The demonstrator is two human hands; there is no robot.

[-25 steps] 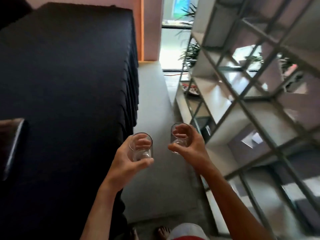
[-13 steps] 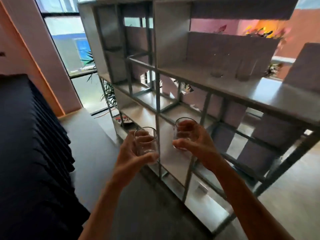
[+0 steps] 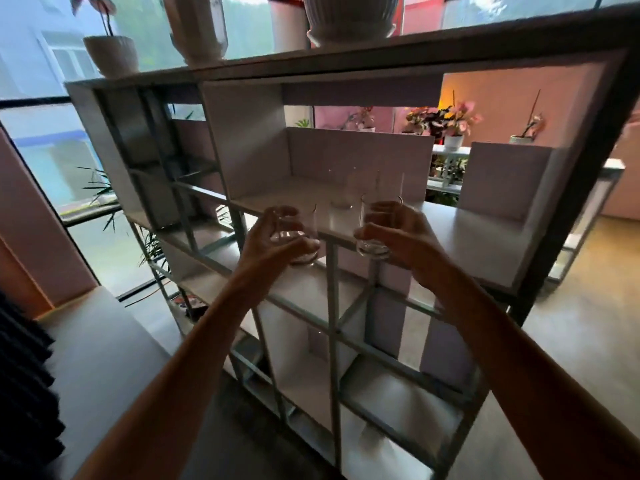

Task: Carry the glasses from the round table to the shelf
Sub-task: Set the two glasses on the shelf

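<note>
We see both of the person's arms reaching up towards the open grid shelf, each hand with a clear drinking glass in it. The left hand is curled round the left glass, thumb on the near side and fingers wrapped over the far side. The right hand grips the right glass the same way, with the thumb lying across the near wall of the glass.

Both glasses are upright and empty, and they are close to each other without touching. They are held in the air just in front of the near edge of the wide shelf board, with their bases hanging lower than that edge. Neither one stands on the board.

Further back on the same board we make out more clear glassware. There seems to be a short glass with a couple of taller ones to its right, but they are so faint against the pale back panel that we cannot be sure of the count.

On top of the shelf stand white pots, to the left and the middle. Beyond the shelf, on the far right, flowering plants sit against a pink wall. A dark pleated cloth shows at the near left.
</note>
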